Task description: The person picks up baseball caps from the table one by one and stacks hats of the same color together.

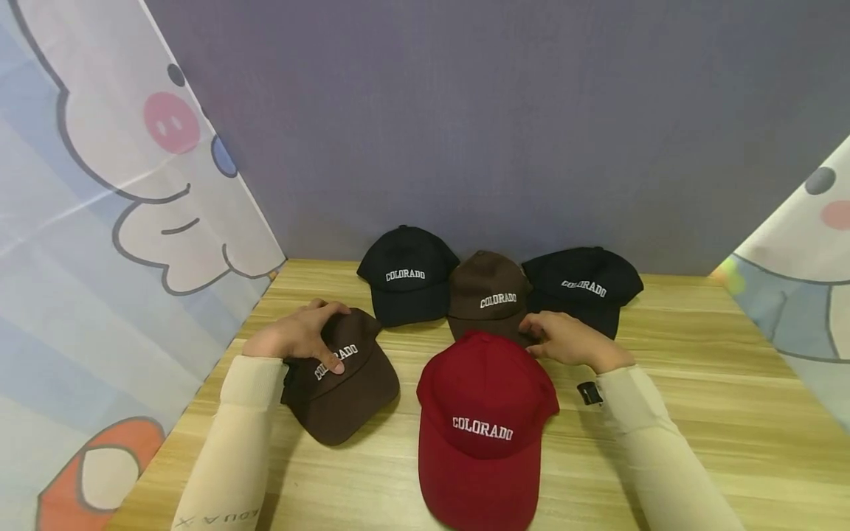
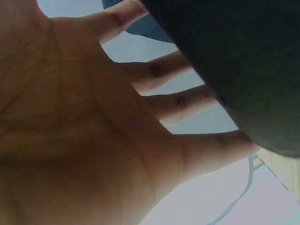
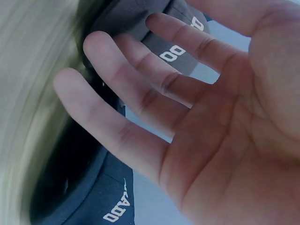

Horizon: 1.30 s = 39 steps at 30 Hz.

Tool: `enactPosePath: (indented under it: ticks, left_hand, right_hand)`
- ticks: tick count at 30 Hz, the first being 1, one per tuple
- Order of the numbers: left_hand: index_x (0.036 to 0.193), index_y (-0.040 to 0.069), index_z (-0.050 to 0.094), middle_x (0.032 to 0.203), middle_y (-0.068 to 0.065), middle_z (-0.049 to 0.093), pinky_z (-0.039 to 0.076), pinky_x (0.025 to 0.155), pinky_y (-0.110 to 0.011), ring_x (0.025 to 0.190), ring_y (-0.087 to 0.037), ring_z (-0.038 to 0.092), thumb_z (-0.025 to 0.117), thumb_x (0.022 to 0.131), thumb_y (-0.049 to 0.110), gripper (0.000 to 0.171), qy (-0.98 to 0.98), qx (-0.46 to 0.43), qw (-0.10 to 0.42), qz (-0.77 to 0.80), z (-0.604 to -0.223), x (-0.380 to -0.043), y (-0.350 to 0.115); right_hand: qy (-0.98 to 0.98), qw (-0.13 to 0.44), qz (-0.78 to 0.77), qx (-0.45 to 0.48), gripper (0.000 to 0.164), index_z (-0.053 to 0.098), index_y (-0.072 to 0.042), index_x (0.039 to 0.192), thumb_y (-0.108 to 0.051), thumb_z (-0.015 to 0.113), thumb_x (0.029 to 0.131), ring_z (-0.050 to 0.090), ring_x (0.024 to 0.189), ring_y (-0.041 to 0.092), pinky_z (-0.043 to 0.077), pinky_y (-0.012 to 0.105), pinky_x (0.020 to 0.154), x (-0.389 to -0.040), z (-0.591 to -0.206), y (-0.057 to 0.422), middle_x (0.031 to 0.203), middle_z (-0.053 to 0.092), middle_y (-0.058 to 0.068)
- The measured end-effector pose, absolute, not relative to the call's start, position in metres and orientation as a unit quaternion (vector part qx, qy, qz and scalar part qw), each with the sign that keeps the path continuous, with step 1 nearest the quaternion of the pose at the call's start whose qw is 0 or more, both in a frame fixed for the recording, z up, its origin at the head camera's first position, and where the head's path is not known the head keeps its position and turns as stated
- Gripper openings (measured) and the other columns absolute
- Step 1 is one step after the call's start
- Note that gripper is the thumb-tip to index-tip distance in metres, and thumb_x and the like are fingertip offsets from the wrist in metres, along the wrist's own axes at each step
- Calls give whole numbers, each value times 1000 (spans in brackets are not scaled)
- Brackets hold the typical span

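My left hand (image 1: 299, 335) grips a dark brown cap (image 1: 358, 398) at the left, thumb across its white COLORADO lettering and fingers over the crown. In the left wrist view the fingertips pass out of sight behind the dark cap (image 2: 243, 61). My right hand (image 1: 571, 339) hovers by the brim of a second brown cap (image 1: 488, 284), just above the right side of a red cap (image 1: 485, 383). Its fingers (image 3: 126, 79) are spread, slightly bent, and hold nothing in the right wrist view.
Two black caps, one at the back left (image 1: 408, 276) and one at the back right (image 1: 587, 284), flank the middle brown cap. A grey wall (image 1: 505, 133) rises behind the wooden table (image 1: 717, 413). Cartoon-printed sheets (image 1: 99, 243) border both sides.
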<state>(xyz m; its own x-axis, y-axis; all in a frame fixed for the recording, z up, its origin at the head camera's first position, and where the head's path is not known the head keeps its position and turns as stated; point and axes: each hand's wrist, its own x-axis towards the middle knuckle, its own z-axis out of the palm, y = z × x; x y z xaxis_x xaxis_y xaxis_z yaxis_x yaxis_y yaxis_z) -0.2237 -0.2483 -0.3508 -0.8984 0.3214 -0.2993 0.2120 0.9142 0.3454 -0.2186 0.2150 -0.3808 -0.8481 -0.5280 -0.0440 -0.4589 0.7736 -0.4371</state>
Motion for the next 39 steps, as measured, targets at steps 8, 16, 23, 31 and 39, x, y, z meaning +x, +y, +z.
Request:
enactPosePath:
  ticks: [8, 16, 23, 31, 39]
  left_hand:
    - [146, 29, 52, 152, -18, 37, 45, 102, -63, 140, -44, 36, 100, 61, 30, 98, 956, 176, 176, 152, -348, -224, -243]
    - [139, 30, 59, 152, -17, 40, 45, 104, -57, 138, -40, 41, 99, 59, 19, 90, 941, 218, 191, 174, -347, -220, -235]
    - [127, 26, 67, 138, -8, 53, 44, 104, -47, 125, -28, 52, 96, 59, 10, 76, 926, 268, 182, 192, -349, -220, -223]
    - [142, 21, 55, 147, -16, 45, 43, 108, -56, 133, -36, 46, 99, 62, 24, 90, 932, 238, 190, 196, -345, -218, -223]
    - [155, 16, 36, 155, -30, 37, 44, 105, -60, 137, -47, 45, 100, 61, 35, 115, 945, 164, 210, 189, -334, -214, -243]
  right_hand:
    - [939, 45, -199, -276, 31, 69, -4, 113, -10, 81, 85, 59, 89, 21, 51, 39, 79, -220, -386, 215, 100, 63, 10]
    - [938, 52, -217, -264, 34, 68, -3, 113, -6, 82, 83, 59, 84, 20, 50, 34, 76, -222, -390, 212, 104, 62, 13]
    - [938, 47, -217, -267, 38, 64, -4, 111, -2, 84, 79, 57, 84, 20, 50, 36, 76, -223, -392, 210, 105, 59, 12]
    - [947, 32, -186, -259, 45, 60, -4, 114, 2, 84, 76, 57, 81, 18, 50, 37, 74, -220, -394, 208, 107, 56, 11]
    - [952, 24, -169, -255, 50, 59, -5, 117, 3, 84, 75, 61, 85, 20, 53, 42, 76, -220, -396, 208, 114, 57, 11]
